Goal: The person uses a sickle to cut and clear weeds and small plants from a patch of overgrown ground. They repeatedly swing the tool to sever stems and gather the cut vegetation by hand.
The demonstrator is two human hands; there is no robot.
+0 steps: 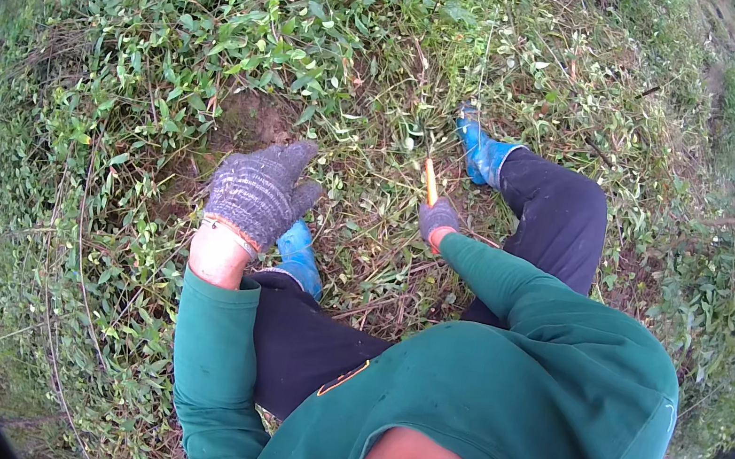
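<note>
My left hand (260, 193), in a grey speckled knit glove, hangs over the plants on the left with its thumb apart from the fingers and nothing in it. In a similar glove, my right hand (439, 217) is wrapped round a tool with an orange handle (430, 183). The handle points away from me into the cut stems; its far end is lost among the grass, so I cannot make out the tool's kind. Leafy green plants (196, 42) grow thick beyond my left hand, beside a patch of bare brown soil (255, 121).
My blue boots stand apart on the slope, the right boot (484, 150) farther forward than the left boot (299, 257). Cut stems and leaves (377, 231) lie between them. Long thin stems (81, 253) trail down the left side. More undergrowth (710, 290) covers the right.
</note>
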